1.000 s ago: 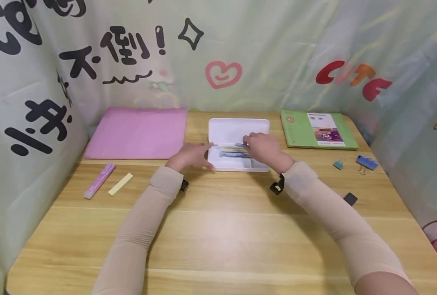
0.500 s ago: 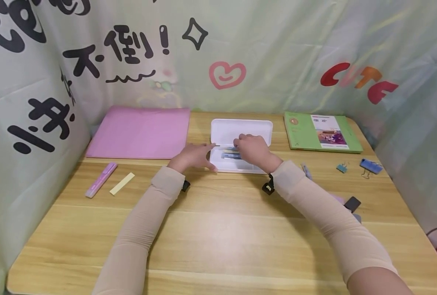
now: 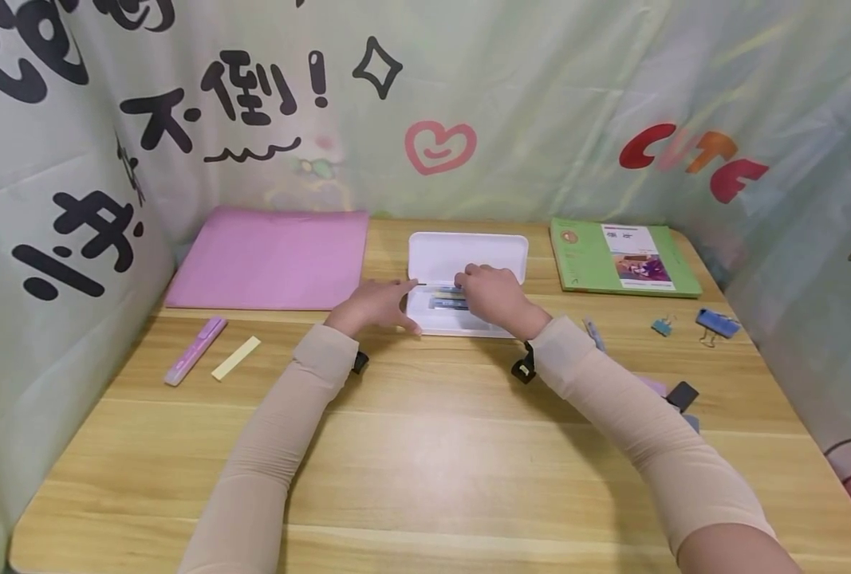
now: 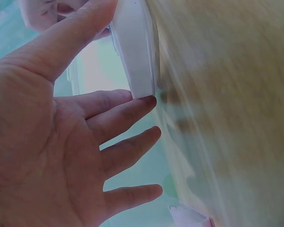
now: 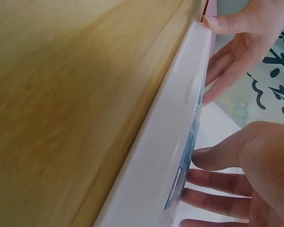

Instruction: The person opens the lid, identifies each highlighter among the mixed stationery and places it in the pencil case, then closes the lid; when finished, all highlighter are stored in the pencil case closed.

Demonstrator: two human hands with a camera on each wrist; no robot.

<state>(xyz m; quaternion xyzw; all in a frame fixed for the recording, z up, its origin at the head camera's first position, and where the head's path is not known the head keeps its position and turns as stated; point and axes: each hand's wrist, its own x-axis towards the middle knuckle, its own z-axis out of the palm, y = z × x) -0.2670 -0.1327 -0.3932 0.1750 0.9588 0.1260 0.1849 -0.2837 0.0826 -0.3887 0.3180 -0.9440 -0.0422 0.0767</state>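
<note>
A white pencil case (image 3: pixel 468 249) lies with its lid raised at the back centre of the table. Several slim items, among them a clear one with a blue label (image 5: pixel 188 146), lie in its tray. Across the case's left end my left hand (image 3: pixel 376 305) spans, thumb at the front corner and fingers at the back corner, gripping it; its other fingers spread straight in the left wrist view. My right hand (image 3: pixel 495 296) reaches into the tray, thumb and fingers pointing down behind its front wall. Its fingertips are hidden there, so I cannot tell whether they pinch something.
A pink folder (image 3: pixel 274 259) lies back left, a green book (image 3: pixel 622 255) back right. Near the left edge are a purple pen-shaped item (image 3: pixel 195 351) and a cream strip (image 3: pixel 235 358). Binder clips (image 3: pixel 717 322) and a black piece (image 3: pixel 682 396) lie at right.
My right hand has moved left along the tray; the blue stick seen at its fingertips earlier is now hidden. My left hand keeps its place. Small items by the right sleeve have come into view.
</note>
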